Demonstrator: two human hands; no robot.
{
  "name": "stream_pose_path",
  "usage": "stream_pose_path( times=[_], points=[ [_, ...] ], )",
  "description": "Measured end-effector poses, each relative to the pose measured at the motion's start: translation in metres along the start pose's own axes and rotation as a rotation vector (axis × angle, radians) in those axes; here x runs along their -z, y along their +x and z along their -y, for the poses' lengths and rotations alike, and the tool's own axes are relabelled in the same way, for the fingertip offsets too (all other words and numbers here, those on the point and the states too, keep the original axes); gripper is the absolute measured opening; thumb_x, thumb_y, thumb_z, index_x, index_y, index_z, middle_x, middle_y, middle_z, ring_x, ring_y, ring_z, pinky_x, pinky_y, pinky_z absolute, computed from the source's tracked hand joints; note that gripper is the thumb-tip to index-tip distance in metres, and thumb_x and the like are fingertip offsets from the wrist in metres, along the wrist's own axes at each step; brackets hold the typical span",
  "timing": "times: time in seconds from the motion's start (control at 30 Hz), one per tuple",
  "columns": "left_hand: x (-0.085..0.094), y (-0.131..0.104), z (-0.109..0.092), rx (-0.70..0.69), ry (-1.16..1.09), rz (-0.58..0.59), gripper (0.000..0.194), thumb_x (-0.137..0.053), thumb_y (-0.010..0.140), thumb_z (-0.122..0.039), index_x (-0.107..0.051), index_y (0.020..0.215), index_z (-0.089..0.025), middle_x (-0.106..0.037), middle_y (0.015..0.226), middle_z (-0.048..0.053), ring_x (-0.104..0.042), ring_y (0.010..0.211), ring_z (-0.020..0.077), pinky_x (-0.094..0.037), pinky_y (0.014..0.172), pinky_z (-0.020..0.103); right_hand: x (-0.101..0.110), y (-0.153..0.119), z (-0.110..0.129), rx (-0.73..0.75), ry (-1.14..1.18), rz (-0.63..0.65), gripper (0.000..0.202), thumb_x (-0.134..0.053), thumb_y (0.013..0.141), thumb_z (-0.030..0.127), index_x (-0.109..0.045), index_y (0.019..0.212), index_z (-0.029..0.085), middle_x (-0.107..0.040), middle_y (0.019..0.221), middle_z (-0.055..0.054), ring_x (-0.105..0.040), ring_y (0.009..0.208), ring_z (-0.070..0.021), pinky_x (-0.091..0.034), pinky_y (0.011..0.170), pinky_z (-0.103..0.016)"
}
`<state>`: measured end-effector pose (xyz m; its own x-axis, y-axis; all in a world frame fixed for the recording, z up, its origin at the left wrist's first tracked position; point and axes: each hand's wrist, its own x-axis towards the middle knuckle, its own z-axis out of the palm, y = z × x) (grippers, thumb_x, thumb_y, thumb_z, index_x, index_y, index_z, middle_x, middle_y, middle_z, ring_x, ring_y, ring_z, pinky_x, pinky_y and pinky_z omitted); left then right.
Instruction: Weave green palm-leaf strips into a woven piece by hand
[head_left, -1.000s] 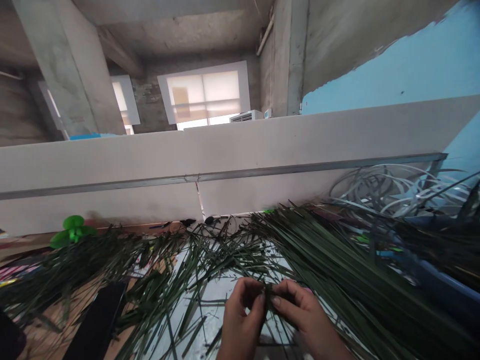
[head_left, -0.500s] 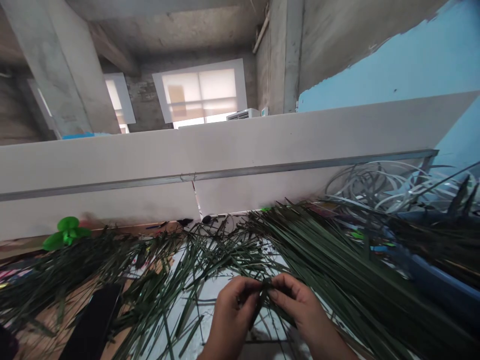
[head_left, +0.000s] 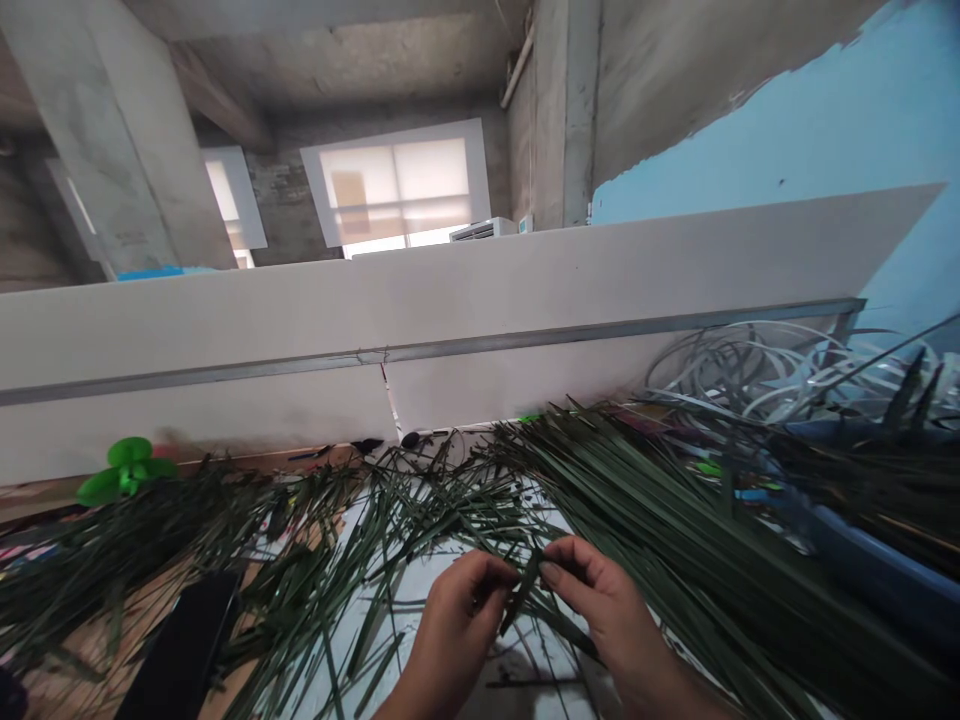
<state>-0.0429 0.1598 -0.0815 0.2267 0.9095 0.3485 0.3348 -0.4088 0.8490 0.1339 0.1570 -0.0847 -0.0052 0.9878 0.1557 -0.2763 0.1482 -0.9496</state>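
Note:
A dark green leaf strip point(head_left: 525, 590) is held up between my two hands, low in the middle of the view. Thumb and forefinger of my right hand point(head_left: 600, 590) pinch its upper end. My left hand point(head_left: 469, 605) has its fingertips pinched together at the strip's left side, apparently gripping it too; the exact contact is hidden. Under and beyond the hands, loose cut leaf strips point(head_left: 420, 520) lie scattered over a white surface point(head_left: 352, 610). A thick bundle of long green leaves point(head_left: 660, 500) stretches along the right, close to my right hand.
A black phone-like slab point(head_left: 184, 640) lies at lower left, near a green toy-like propeller point(head_left: 127, 470). At right stand a blue tub point(head_left: 870, 545) with dark leaves and coiled white strapping point(head_left: 750, 370). A white partition point(head_left: 480, 290) closes off the back.
My hands have moved slightly apart, and the leaf strip between them now shows more of its length, slanting down to the left. The view has shifted a little.

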Motion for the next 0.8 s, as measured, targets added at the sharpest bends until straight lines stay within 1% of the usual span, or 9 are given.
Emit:
stream_pose_path(
  times=[0.1, 0.2, 0.27, 0.37, 0.47, 0.53, 0.6, 0.7, 0.8],
  points=[
    [0.001, 0.002, -0.003, 0.063, -0.133, 0.029, 0.01, -0.06, 0.087, -0.022, -0.069, 0.089, -0.018, -0.068, 0.085, 0.004, -0.061, 0.081, 0.0196, -0.045, 0.074, 0.028, -0.001, 0.0, 0.001, -0.009, 0.005, 0.026, 0.019, -0.076, 0.074, 0.036, -0.07, 0.082, 0.019, -0.067, 0.079, 0.0, -0.058, 0.081, -0.0209, -0.045, 0.076, -0.031],
    [-0.001, 0.003, -0.005, 0.125, -0.301, 0.064, 0.02, -0.059, 0.09, -0.035, -0.069, 0.092, -0.017, -0.066, 0.085, 0.005, -0.058, 0.082, 0.0197, -0.045, 0.074, 0.029, -0.003, -0.001, 0.0, -0.048, 0.033, 0.048, 0.022, -0.078, 0.073, 0.037, -0.069, 0.081, 0.019, -0.066, 0.077, 0.0, -0.057, 0.079, -0.0204, -0.045, 0.075, -0.031],
    [-0.002, 0.004, -0.006, 0.149, -0.341, 0.059, 0.024, -0.061, 0.088, -0.038, -0.069, 0.09, -0.015, -0.064, 0.082, 0.004, -0.056, 0.079, 0.0186, -0.044, 0.073, 0.029, -0.004, -0.002, -0.001, -0.072, 0.053, 0.059, 0.025, -0.081, 0.07, 0.039, -0.069, 0.079, 0.019, -0.064, 0.075, 0.001, -0.056, 0.076, -0.0196, -0.045, 0.073, -0.03],
    [-0.002, 0.005, -0.008, 0.173, -0.342, 0.041, 0.021, -0.068, 0.082, -0.036, -0.068, 0.081, -0.015, -0.061, 0.074, 0.002, -0.052, 0.071, 0.0162, -0.041, 0.067, 0.026, -0.003, -0.002, -0.004, -0.074, 0.059, 0.073, 0.027, -0.083, 0.068, 0.039, -0.068, 0.08, 0.019, -0.063, 0.075, 0.001, -0.055, 0.076, -0.0191, -0.044, 0.073, -0.03],
    [-0.001, 0.005, -0.012, 0.179, -0.309, 0.029, 0.018, -0.069, 0.079, -0.033, -0.067, 0.076, -0.015, -0.059, 0.07, 0.001, -0.052, 0.069, 0.0161, -0.04, 0.065, 0.026, -0.002, -0.003, -0.006, -0.068, 0.056, 0.109, 0.023, -0.081, 0.073, 0.036, -0.069, 0.081, 0.019, -0.064, 0.077, 0.001, -0.055, 0.079, -0.0186, -0.044, 0.076, -0.029],
    [0.0, 0.005, -0.015, 0.161, -0.244, 0.004, 0.014, -0.067, 0.08, -0.029, -0.068, 0.077, -0.016, -0.062, 0.073, 0.002, -0.054, 0.073, 0.018, -0.042, 0.068, 0.028, -0.002, -0.003, -0.005, -0.069, 0.052, 0.137, 0.021, -0.08, 0.074, 0.035, -0.069, 0.081, 0.019, -0.064, 0.077, 0.001, -0.055, 0.08, -0.0183, -0.044, 0.077, -0.029],
    [0.001, 0.004, -0.016, 0.13, -0.178, -0.018, 0.01, -0.065, 0.081, -0.025, -0.069, 0.08, -0.016, -0.065, 0.077, 0.004, -0.057, 0.077, 0.0201, -0.044, 0.072, 0.03, -0.002, -0.004, -0.004, -0.066, 0.053, 0.141, 0.022, -0.08, 0.073, 0.037, -0.068, 0.08, 0.019, -0.064, 0.077, 0.001, -0.055, 0.079, -0.0186, -0.044, 0.076, -0.029],
    [-0.001, 0.001, -0.017, 0.097, -0.145, -0.024, 0.01, -0.062, 0.081, -0.022, -0.07, 0.085, -0.017, -0.068, 0.083, 0.005, -0.061, 0.082, 0.0216, -0.046, 0.075, 0.031, -0.004, -0.004, -0.003, -0.058, 0.065, 0.097, 0.026, -0.081, 0.07, 0.039, -0.068, 0.08, 0.019, -0.064, 0.077, 0.001, -0.054, 0.078, -0.0191, -0.044, 0.075, -0.03],
    [-0.003, -0.001, -0.016, 0.089, -0.148, -0.02, 0.01, -0.06, 0.081, -0.02, -0.069, 0.085, -0.018, -0.068, 0.082, 0.005, -0.061, 0.081, 0.021, -0.046, 0.074, 0.03, -0.006, -0.004, -0.002, -0.051, 0.059, 0.076, 0.024, -0.079, 0.071, 0.038, -0.067, 0.08, 0.019, -0.062, 0.076, 0.001, -0.053, 0.078, -0.0193, -0.043, 0.074, -0.031]
  ],
)
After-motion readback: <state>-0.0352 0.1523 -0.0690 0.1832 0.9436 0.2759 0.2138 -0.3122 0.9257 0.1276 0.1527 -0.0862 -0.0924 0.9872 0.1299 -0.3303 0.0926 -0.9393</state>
